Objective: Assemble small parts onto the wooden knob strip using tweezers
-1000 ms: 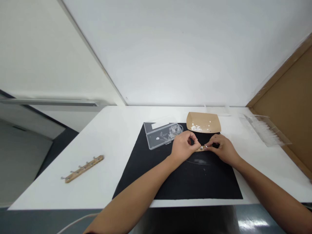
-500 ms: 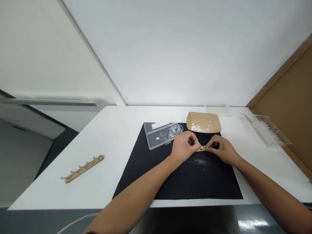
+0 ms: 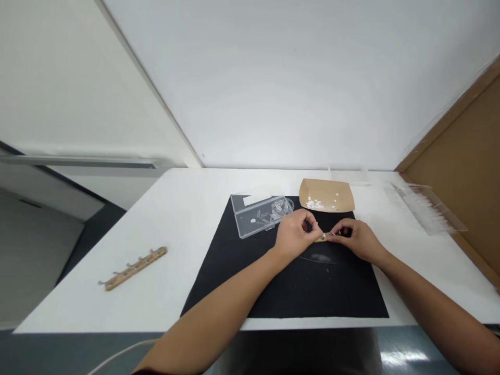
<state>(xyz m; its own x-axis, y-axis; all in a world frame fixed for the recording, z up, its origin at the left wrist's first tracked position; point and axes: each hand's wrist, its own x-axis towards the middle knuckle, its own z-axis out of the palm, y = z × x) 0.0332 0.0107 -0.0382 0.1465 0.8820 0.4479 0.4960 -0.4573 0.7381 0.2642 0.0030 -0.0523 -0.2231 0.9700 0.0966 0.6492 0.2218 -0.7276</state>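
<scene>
A small wooden strip (image 3: 322,238) with metal fittings lies low over the black mat (image 3: 289,291), mostly hidden by my fingers. My left hand (image 3: 295,234) is closed at its left end, thumb and forefinger pinched together. At the other end my right hand (image 3: 357,240) pinches the strip, with small shiny metal bits beside its fingers. A tiny white piece shows near the left fingertips, too small to name. Just left of my left hand is an open clear plastic case (image 3: 250,229) holding several clear leaf-shaped pieces. Behind both hands sits a brown paper tray (image 3: 332,194) with small white bits in it.
Another wooden strip with metal hooks or clips (image 3: 135,268) lies on the white table (image 3: 172,224) at the left. A clear rack of pale pointed pieces (image 3: 429,211) stands at the right, near a brown board (image 3: 464,156). A white wall rises behind the table.
Both hands stay at the strip, almost unmoved. The whole view has shifted very slightly.
</scene>
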